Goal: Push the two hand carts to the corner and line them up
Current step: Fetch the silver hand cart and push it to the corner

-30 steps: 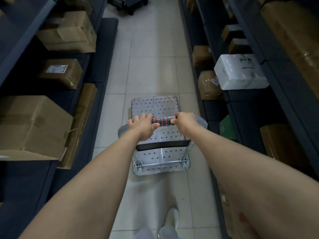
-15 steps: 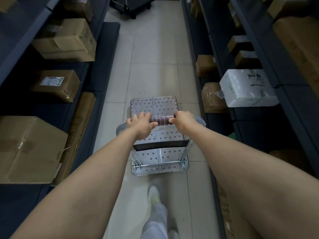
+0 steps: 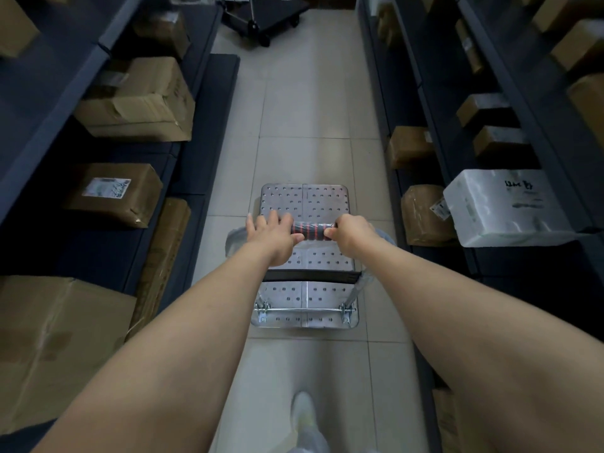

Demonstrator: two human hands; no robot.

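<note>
While we walk the silver cart (image 3: 305, 204) down the aisle, our left hand (image 3: 273, 235) rests on its handle (image 3: 309, 231) with fingers loose and our right hand (image 3: 351, 233) curled around it. Beyond it waits what looks like the dark cart (image 3: 261, 18); next we steer alongside.

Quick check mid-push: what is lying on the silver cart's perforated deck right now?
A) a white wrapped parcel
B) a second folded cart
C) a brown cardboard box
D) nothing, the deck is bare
D: the silver cart shows only its bare perforated deck ahead of the handle; the white parcel sits on the right-hand shelf.
</note>
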